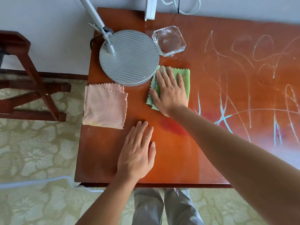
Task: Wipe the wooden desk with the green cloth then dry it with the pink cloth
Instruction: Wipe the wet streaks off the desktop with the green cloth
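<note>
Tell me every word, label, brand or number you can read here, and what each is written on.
No readable text.
Chalk-like scribbles on the reddish-brown wooden desk: loose loops and strokes that spell nothing legible.
Round ribbed grey lamp base: no label visible.
Clear glass ashtray: no markings.
Green cloth under the right hand and pink cloth: no tags visible.

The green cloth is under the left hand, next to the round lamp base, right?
Not quite. The head view shows the right hand pressing flat on the green cloth, beside the round lamp base. The left hand rests on the bare wooden desk.
</note>
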Available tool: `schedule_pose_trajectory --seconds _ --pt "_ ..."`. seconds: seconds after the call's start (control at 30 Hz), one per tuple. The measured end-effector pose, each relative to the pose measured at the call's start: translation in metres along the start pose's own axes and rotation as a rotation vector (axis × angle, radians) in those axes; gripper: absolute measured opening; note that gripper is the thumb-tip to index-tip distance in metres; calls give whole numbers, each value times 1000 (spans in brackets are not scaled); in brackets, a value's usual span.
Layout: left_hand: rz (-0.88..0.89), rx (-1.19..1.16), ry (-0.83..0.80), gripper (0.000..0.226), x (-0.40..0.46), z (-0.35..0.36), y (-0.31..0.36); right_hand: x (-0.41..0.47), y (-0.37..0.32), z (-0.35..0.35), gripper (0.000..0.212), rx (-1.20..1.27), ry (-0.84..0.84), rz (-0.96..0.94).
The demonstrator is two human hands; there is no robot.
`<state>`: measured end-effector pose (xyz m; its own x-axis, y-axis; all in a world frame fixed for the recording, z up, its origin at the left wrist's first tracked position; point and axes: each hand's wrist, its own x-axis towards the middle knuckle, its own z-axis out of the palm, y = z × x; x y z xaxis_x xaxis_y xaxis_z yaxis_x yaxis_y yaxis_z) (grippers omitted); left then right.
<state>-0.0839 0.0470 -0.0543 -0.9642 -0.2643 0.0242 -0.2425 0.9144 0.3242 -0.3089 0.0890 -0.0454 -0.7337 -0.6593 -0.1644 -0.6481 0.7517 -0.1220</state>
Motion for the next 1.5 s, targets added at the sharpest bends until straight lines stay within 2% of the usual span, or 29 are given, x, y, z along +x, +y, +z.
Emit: schedule_pose_trajectory --seconds 0.2,0.33,0.57,0.7,0.8,1.03,1.5 --pt "15 12 23 44 0 0 0 -61 -21 16 69 4 5 -108" --pt "18 -13 61 36 -1 0 -1 -100 -22 23 68 54 27 -83" --pt "2 37 77 37 -1 -3 6 -168 -6 38 67 83 45 -74" --pt "3 52 81 30 7 0 32 -191 6 40 66 116 53 -70" --pt "83 44 49 32 15 10 62 -201 24 38 64 123 61 -39" --pt "94 114 -109 50 34 23 85 -226 79 32 67 67 42 77" --pt "99 131 -89 50 33 26 82 -204 95 30 69 23 19 35"
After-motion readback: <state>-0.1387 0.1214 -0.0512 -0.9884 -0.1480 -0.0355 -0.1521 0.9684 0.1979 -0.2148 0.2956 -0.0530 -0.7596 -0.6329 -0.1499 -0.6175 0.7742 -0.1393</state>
